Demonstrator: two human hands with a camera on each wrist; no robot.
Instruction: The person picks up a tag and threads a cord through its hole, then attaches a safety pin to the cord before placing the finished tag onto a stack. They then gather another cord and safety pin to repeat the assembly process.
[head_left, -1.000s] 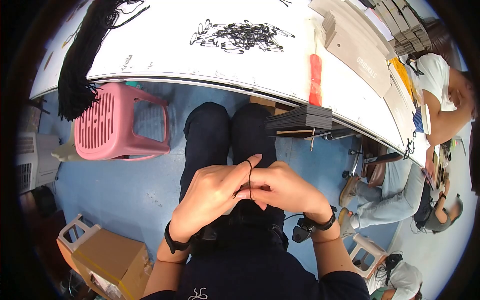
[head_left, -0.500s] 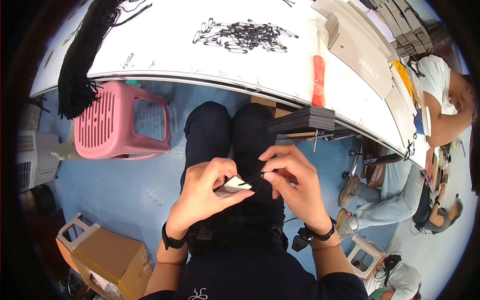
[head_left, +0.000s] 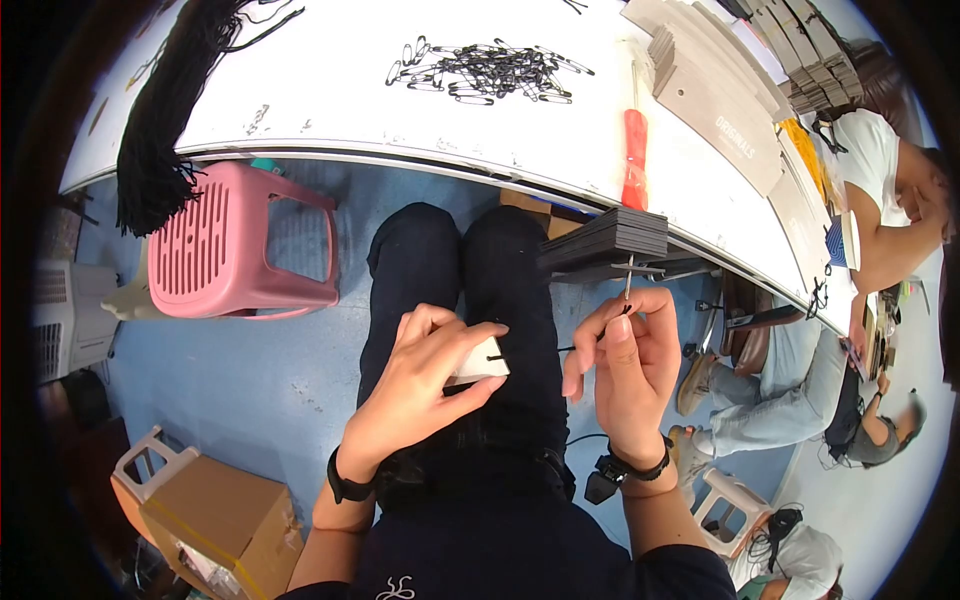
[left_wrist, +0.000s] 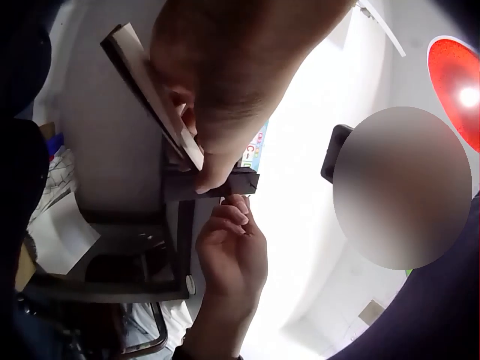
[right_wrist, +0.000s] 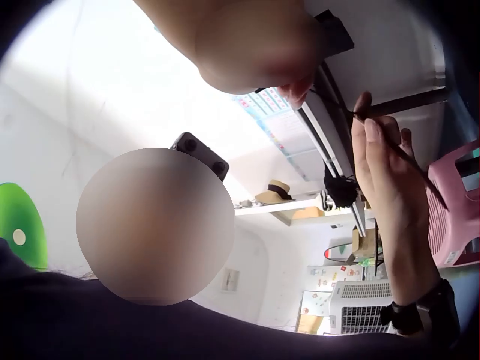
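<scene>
The white table [head_left: 350,110] curves across the top of the head view, its near edge just above the person's knees [head_left: 460,260]. A pink stool [head_left: 215,245] stands on the blue floor to the left. A stack of dark cards [head_left: 605,240] juts from under the table edge, close above the right hand [head_left: 625,365].

The left hand [head_left: 420,385] sits over the lap, with thumb and curled fingers clamped on a small pale tag [head_left: 483,362]. The left wrist view shows it held by its flat faces, edge-on. The right hand is near the left but apart from it, its thumb and forefinger pinched on a thin black string [head_left: 575,345]. The string runs taut from a hole at the tag's near end.

The tag looks light and stiff enough to hold its shape, though thin card would probably crease or tear at the hole under a hard tug. It is best gripped by its faces, well back from the hole. The string seems limp, light and easy to lose, so a fingertip pinch near its end suits it.

Open room lies to the right and down over the floor. Upward, the card stack and the table edge crowd the pull.
</scene>
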